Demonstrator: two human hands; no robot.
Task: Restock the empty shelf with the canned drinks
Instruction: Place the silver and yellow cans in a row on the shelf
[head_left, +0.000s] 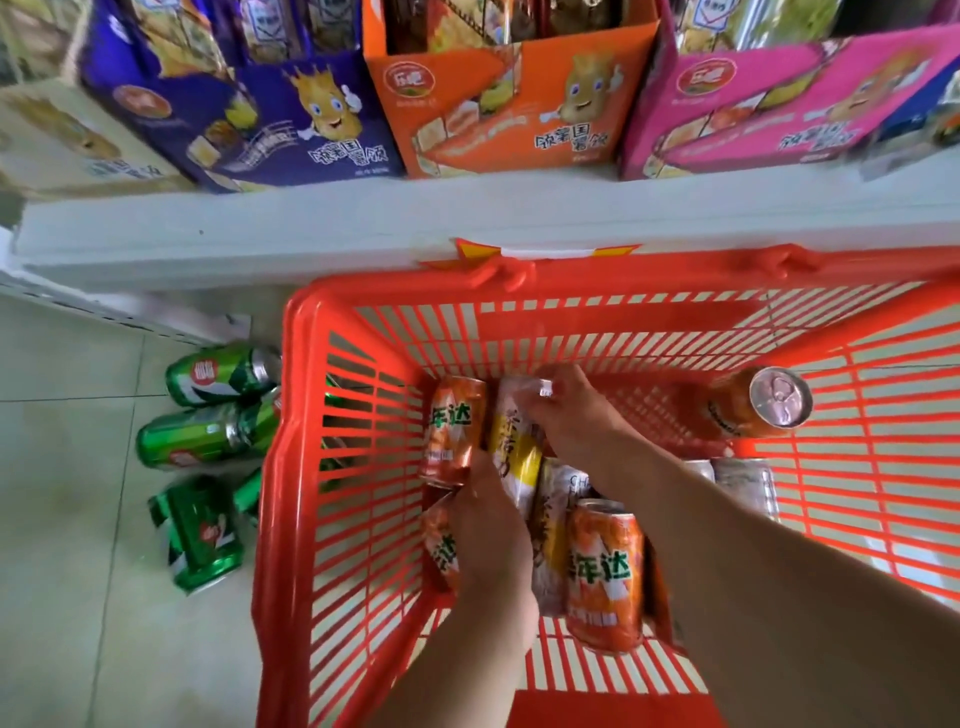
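Slatted red plastic basket holds cylindrical cans; right hand grips one.

3 snack cartons (purple, orange, pink) stand side by side above the tiled floor.

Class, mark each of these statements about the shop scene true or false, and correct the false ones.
1. Both hands reach into the red basket. True: the left hand and the right hand are among its cans.
2. The green cans lie inside the basket. False: they lie on the floor beside it.
3. The right hand grips a yellow and white can. True.
4. Every orange can lies on its side. False: one orange can at the basket's right side shows its top.
5. The cartons on the shelf are all orange. False: a purple carton, an orange carton and a pink carton stand there.
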